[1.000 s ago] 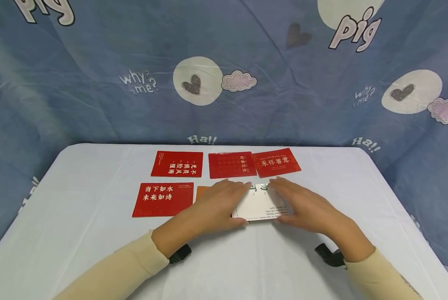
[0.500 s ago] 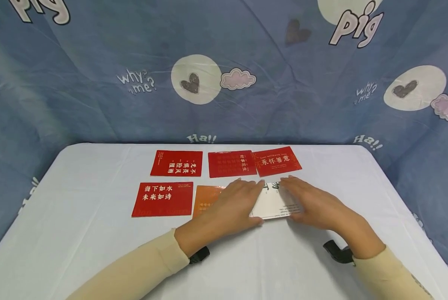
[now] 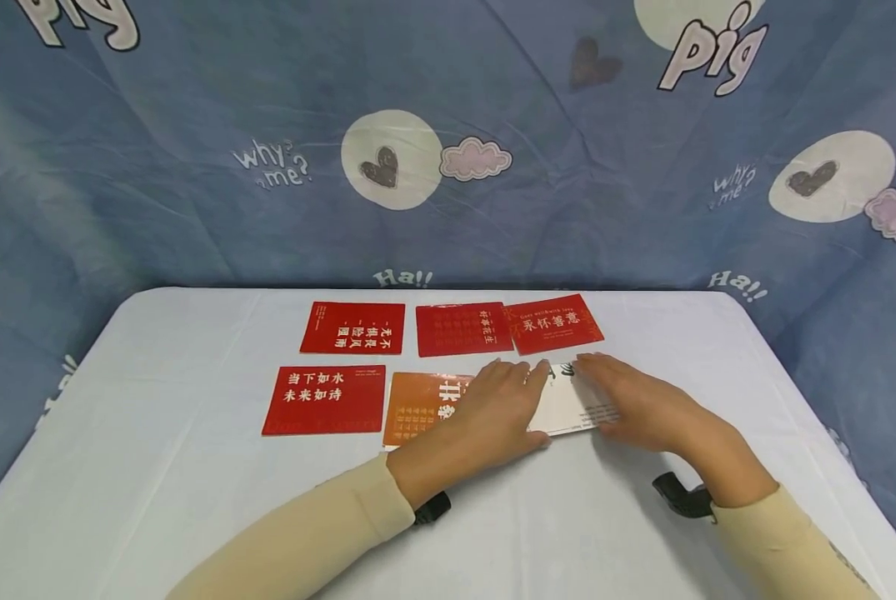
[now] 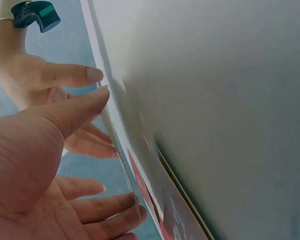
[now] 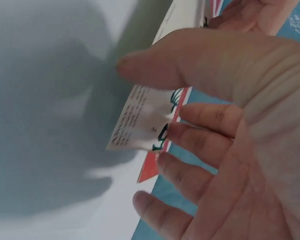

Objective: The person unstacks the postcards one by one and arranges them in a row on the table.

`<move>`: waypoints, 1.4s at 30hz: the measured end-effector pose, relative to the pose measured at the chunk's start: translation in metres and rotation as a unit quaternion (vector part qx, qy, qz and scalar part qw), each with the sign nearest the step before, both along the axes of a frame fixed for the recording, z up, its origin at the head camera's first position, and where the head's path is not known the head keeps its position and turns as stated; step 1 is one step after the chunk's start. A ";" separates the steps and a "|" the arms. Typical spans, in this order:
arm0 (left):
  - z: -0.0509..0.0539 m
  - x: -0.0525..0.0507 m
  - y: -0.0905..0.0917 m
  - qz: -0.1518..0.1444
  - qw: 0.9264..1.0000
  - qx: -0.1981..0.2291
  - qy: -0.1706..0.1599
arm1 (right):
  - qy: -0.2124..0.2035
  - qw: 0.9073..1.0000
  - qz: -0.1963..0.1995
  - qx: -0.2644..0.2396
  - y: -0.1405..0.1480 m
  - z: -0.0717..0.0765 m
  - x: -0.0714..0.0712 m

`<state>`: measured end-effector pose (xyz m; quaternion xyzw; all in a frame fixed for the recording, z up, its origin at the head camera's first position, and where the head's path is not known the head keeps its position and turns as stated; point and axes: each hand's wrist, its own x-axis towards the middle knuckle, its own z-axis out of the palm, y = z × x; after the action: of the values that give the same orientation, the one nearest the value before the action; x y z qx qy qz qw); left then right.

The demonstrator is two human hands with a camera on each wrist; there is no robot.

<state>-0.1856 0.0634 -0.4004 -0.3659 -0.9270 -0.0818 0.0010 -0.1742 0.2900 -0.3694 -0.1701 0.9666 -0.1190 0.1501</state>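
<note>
A white card with dark print lies between my two hands. My left hand holds its left part by the edges, thumb at the near edge and fingers at the far one. At the other end my right hand holds it the same way. The left wrist view catches the card almost edge-on. In the right wrist view the card passes behind the thumb, with the fingertips along its far edge. An orange card sits partly hidden behind my left hand.
A red card lies left of the orange one. Along the back are a red card, a second red card and a tilted red card. They rest on a white table before a blue printed cloth.
Both hands have moved right together with the white card. More of the orange card now shows at the left hand's side. The red cards stay where they were.
</note>
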 end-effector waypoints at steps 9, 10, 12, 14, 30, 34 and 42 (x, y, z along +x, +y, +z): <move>-0.001 -0.003 0.019 0.004 1.000 -0.011 -0.009 | -0.001 1.000 -0.016 0.021 0.006 -0.001 -0.002; -0.001 -0.003 0.021 0.004 1.000 -0.015 -0.007 | -0.002 1.000 -0.017 0.023 0.007 -0.001 -0.002; -0.001 -0.003 0.025 0.005 1.000 -0.023 -0.002 | -0.002 1.000 -0.015 0.026 0.009 -0.001 -0.003; -0.001 -0.004 0.029 0.006 0.999 -0.031 0.008 | -0.002 0.999 -0.013 0.031 0.010 -0.002 -0.004; -0.005 -0.005 0.031 -0.003 0.999 -0.038 0.002 | -0.028 0.998 -0.034 0.043 0.010 -0.008 -0.009; -0.005 -0.006 0.030 -0.008 0.999 -0.045 -0.007 | -0.036 0.998 -0.030 0.049 0.009 -0.007 -0.009; -0.008 -0.007 0.030 -0.008 0.998 -0.066 -0.004 | -0.033 0.998 -0.026 0.038 0.007 -0.008 -0.007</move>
<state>-0.1922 0.0938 -0.4088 -0.3726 -0.9273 -0.0222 -0.0278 -0.1808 0.2969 -0.3774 -0.1351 0.9690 -0.0918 0.1855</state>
